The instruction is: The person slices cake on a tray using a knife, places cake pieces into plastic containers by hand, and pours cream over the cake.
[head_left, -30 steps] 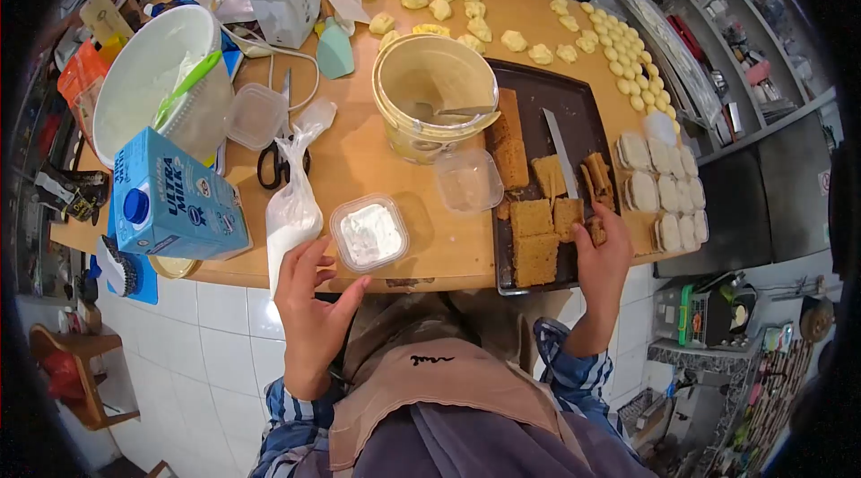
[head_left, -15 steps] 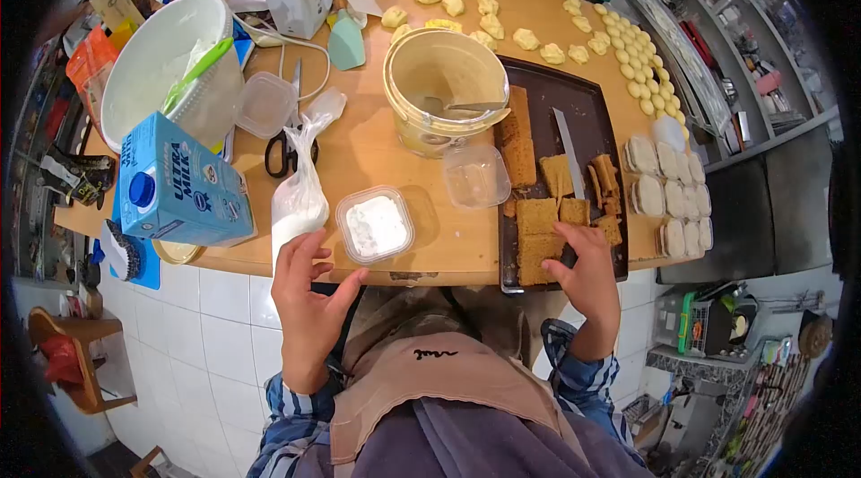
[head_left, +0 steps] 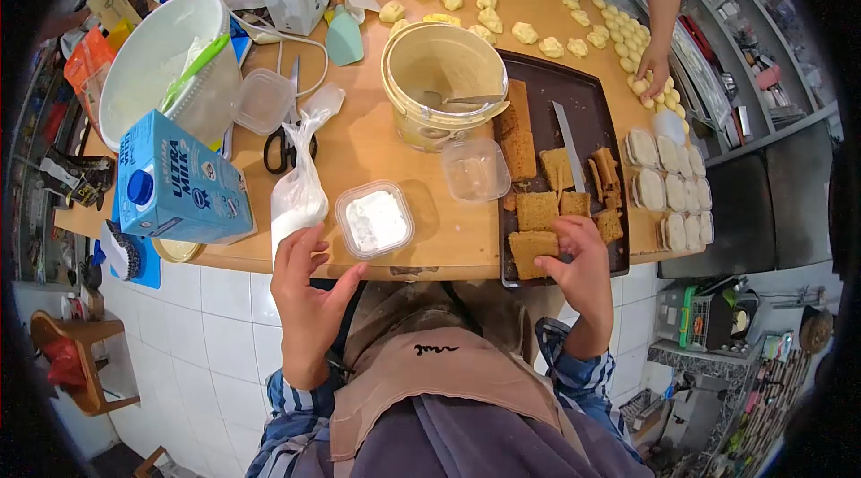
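My right hand (head_left: pixel 583 267) pinches the edge of a square slice of brown cake (head_left: pixel 531 252) at the near end of a dark baking tray (head_left: pixel 574 86). Other cake pieces (head_left: pixel 538 209) and a long strip (head_left: pixel 517 137) lie on the tray, beside a long knife blade (head_left: pixel 569 148). My left hand (head_left: pixel 309 299) hovers at the table edge with thumb and fingers apart, holding nothing. Just beyond it stand a small clear tub of white cream or powder (head_left: pixel 377 220) and a knotted plastic bag with white contents (head_left: pixel 299 195).
A cream bucket (head_left: pixel 413 128) and an empty clear tub (head_left: pixel 473 171) stand mid-table. At left are a milk carton (head_left: pixel 184 178), a white basin (head_left: pixel 134 56) and scissors (head_left: pixel 285 153). Another person's hand (head_left: pixel 653 70) touches dough balls (head_left: pixel 623 30); wrapped stacks (head_left: pixel 668 173) sit right.
The slice under my right hand has separated from the piece behind it and sits slightly turned. Another person's arm has reached in at the upper right. My left hand has barely moved.
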Action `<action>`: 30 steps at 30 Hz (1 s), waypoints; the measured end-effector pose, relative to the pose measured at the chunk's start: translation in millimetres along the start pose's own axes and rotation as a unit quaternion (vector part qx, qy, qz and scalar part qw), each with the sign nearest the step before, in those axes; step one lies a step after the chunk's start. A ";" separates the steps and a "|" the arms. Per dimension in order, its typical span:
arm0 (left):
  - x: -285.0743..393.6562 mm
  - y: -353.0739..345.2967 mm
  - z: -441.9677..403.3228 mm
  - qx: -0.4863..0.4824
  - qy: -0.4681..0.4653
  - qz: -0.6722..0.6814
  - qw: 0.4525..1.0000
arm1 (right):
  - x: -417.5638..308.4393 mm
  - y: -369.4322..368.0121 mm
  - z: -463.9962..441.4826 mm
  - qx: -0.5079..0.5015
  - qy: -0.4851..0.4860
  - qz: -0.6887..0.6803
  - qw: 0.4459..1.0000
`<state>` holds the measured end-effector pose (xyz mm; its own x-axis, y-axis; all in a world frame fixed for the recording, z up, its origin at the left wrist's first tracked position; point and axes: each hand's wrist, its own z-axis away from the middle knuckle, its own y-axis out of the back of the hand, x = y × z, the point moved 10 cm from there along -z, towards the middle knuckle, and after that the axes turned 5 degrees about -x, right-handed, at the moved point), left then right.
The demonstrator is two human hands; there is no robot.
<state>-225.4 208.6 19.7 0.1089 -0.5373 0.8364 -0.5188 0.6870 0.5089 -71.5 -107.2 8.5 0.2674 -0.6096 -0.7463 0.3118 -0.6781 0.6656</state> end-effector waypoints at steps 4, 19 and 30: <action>-1.8 3.0 -0.8 0.002 -0.007 -0.002 1.000 | -8.5 -3.8 1.2 -0.004 0.030 0.041 0.999; 8.5 3.9 -6.3 -0.020 -0.061 -0.044 0.997 | 26.8 18.7 -10.0 0.060 -0.069 -0.338 0.937; 4.6 -1.4 -9.1 -0.058 -0.068 -0.043 0.995 | -89.2 -114.8 -72.5 -0.169 -0.058 -0.471 0.864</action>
<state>-216.5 209.6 24.7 0.0277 -0.6520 0.7577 -0.4105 0.6837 0.6034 -65.1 54.8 -1.9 -0.3376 0.0978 -0.9362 0.5940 -0.7494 -0.2925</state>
